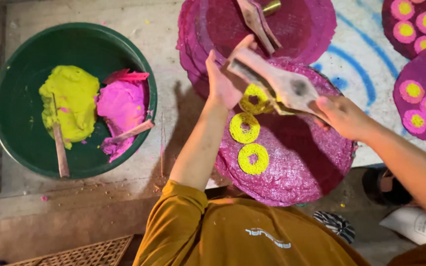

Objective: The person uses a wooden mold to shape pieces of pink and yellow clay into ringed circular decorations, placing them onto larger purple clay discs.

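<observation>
My right hand [342,116] grips the handle end of a stained wooden press [278,83]. The press is held tilted over a round magenta disc [297,167]. My left hand [224,81] cups the press's other end, with the thumb up along it. Three yellow dough rings lie in a column on the disc. The top ring [254,100] sits right under the press and is partly hidden by it. The middle ring [245,128] and the bottom ring [253,158] lie in full view.
A green basin [11,148] at left holds yellow dough [72,101], pink dough [122,106] and two wooden sticks. A stack of magenta discs [316,24] with another wooden tool [255,19] lies behind. At right are discs [422,74] with pink-and-yellow flowers. A woven mat [89,253] sits at the bottom left.
</observation>
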